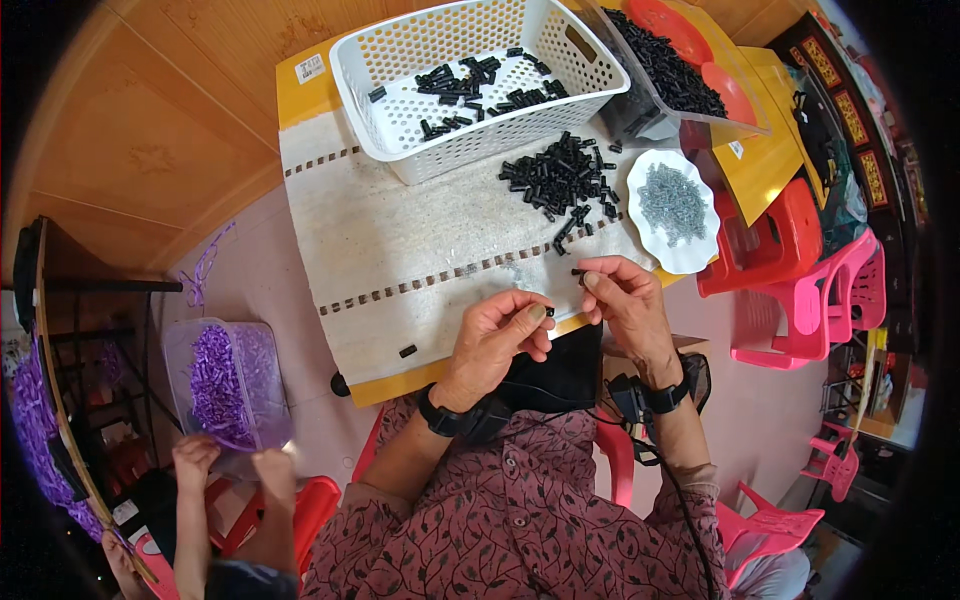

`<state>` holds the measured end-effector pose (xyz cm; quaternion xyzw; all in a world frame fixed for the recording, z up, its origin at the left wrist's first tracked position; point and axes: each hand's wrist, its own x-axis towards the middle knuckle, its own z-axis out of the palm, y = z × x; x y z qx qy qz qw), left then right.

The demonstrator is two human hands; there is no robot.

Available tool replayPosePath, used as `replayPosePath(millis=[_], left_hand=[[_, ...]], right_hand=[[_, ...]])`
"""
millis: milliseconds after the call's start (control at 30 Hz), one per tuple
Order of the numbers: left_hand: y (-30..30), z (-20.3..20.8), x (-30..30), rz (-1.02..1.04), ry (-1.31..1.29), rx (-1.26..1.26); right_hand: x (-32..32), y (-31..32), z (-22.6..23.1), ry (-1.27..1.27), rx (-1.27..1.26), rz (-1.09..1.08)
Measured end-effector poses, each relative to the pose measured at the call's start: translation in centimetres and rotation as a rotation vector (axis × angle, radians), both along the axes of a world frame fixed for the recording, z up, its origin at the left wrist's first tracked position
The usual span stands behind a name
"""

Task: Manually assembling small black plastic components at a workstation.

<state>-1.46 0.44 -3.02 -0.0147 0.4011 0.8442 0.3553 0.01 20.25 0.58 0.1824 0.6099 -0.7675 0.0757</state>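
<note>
My left hand is closed, thumb and forefinger pinching a small black cylindrical piece over the near edge of the cloth-covered table. Just to its right, my right hand pinches another small black piece, mostly hidden by the fingers. The two hands are apart. Beyond them lies a loose pile of short black cylindrical pieces on the pale cloth. A white scalloped plate of tiny grey-blue translucent pieces stands right of the pile. One single black piece lies left of my left hand.
A white perforated basket with black pieces stands at the back. Beside it, a clear bin holds many more. At lower left, another person's hands are at a clear tub of purple pieces. Red stools and pink chairs stand right.
</note>
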Motion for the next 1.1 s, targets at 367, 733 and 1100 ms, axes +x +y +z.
replayPosePath(millis=[367, 733, 1100], left_hand=[[0.7, 0.3, 0.9, 0.047, -0.047, 0.070], [2.3, 2.0, 1.0, -0.022, -0.001, 0.111], [3.5, 2.8, 1.6, -0.050, -0.029, 0.131]], right_hand=[[2.1, -1.9, 1.6, 0.084, 0.048, 0.032], [3.5, -1.1, 3.2, 0.114, 0.097, 0.049], [5.8, 0.0, 3.0, 0.186, 0.018, -0.047]])
